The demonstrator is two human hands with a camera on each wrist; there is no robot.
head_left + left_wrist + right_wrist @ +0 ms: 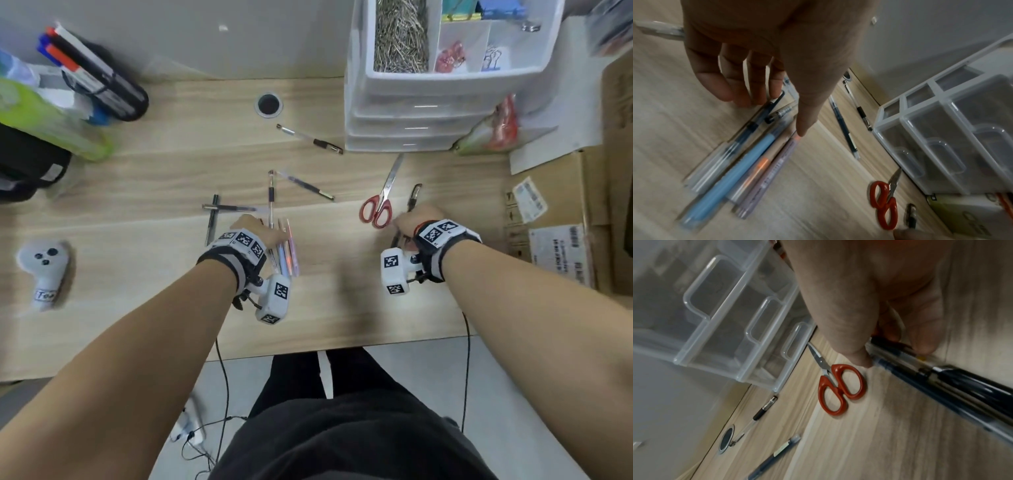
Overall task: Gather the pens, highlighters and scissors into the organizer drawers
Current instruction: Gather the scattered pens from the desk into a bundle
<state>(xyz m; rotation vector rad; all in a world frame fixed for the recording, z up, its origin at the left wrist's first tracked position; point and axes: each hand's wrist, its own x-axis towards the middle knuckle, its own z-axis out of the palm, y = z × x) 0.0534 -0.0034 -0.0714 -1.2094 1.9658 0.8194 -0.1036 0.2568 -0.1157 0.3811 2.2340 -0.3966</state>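
Note:
My left hand hovers over a bundle of highlighters and pens lying side by side on the desk. The blue highlighter and the purple one are the clearest. The fingers are straight and touch the pens' far ends, and the thumb rests on the purple tip. My right hand grips dark pens between thumb and fingers, just right of the red-handled scissors on the desk. The clear organizer stands behind them with its drawers pushed in. Other pens lie loose mid-desk.
The organizer's top tray holds clips. A plastic bag and cardboard boxes crowd the right. A black marker holder, a green pack and a white controller sit left. A cable hole lies behind the pens.

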